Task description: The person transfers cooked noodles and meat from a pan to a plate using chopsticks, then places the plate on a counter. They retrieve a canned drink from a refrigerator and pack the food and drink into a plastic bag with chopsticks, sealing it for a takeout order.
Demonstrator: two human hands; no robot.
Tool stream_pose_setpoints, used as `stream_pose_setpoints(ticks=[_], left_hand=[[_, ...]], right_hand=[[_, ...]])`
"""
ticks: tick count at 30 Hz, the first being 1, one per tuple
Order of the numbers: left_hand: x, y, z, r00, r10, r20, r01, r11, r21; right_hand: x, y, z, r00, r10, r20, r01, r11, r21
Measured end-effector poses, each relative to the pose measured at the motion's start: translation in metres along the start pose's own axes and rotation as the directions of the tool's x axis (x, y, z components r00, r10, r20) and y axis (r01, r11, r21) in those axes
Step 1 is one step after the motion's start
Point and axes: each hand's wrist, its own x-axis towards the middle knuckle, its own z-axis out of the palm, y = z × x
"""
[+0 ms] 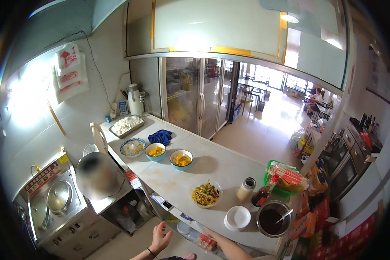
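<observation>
My left hand (160, 238), a dark band at its wrist, is raised in front of the counter with its fingers loosely bent and nothing in them. My right hand (212, 236) reaches to the shelf below the counter's front edge, beside a red-and-clear package (206, 242). Its fingers are mostly hidden, so I cannot make out whether it grips anything. Above it on the counter stand a plate of shredded vegetables (206, 193), a stack of white dishes (237, 217) and a steel bowl of dark sauce (271, 222) with a spoon.
Two blue bowls (181, 166) with yellow food, a patterned bowl of rice (132, 147), a blue cloth (160, 137) and a tray of rice (126, 125) line the counter (177, 182). Bottles and a green basket (286, 190) stand right. A large pot (100, 175) is left.
</observation>
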Motion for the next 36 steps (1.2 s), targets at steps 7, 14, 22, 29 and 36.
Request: stream_pose_setpoints(ticks=[7,14,22,29,36], left_hand=[[-0.003,-0.014,0.003,0.994,-0.068,0.084,0.062,0.995,0.075],[0.005,-0.057,0.038,0.759,-0.647,0.075,0.598,0.647,-0.474],[0.05,0.074,-0.006,0.964,-0.096,0.248,0.232,0.759,-0.608],[0.168,0.139,0.031,0.986,0.162,0.037,-0.157,0.981,-0.117],[0.191,0.129,0.065,0.972,0.133,0.191,-0.123,0.99,-0.063]], right_hand=[[0.009,-0.007,0.011,0.996,-0.059,-0.064,0.055,0.997,-0.061],[-0.012,-0.098,-0.172,0.874,-0.032,-0.485,0.404,0.605,0.687],[0.046,-0.058,-0.284,0.818,0.459,-0.347,0.228,0.294,0.928],[0.141,0.058,-0.287,0.743,0.589,-0.318,-0.387,0.766,0.514],[0.135,0.097,-0.254,0.776,0.62,-0.117,-0.552,0.757,0.349]])
